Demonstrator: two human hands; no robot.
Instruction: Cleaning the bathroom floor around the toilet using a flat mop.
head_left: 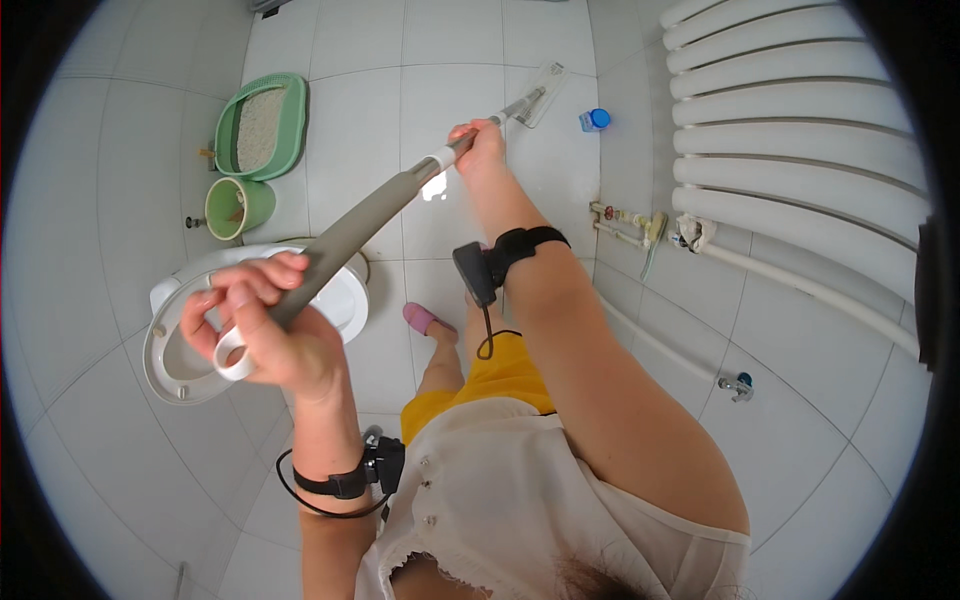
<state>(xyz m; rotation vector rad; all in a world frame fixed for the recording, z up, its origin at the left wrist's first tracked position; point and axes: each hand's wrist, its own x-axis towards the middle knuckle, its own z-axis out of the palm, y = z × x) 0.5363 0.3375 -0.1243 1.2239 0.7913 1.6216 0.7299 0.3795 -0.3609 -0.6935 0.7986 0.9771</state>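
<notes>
A long-handled flat mop [365, 215] runs slantwise from my left hand up to the far right of the floor. Its handle has a thick grey grip and a white hanging loop at the near end. My left hand [300, 355] curls loosely around the grip's near end, beside the loop. Farther up, my right hand [482, 152] is wrapped around the thinner pole, just past a white collar. The pale rectangular mop head [541, 95] lies flat on the white floor tiles near the right wall, its far side blending into them.
At left stand a green litter tray [296, 122] with pale litter, a light green bin [258, 205] and a white toilet [345, 305] with its lid up. By the right wall are a blue-capped container [595, 120], valves [625, 217], a white radiator [790, 110] and a tap [738, 387].
</notes>
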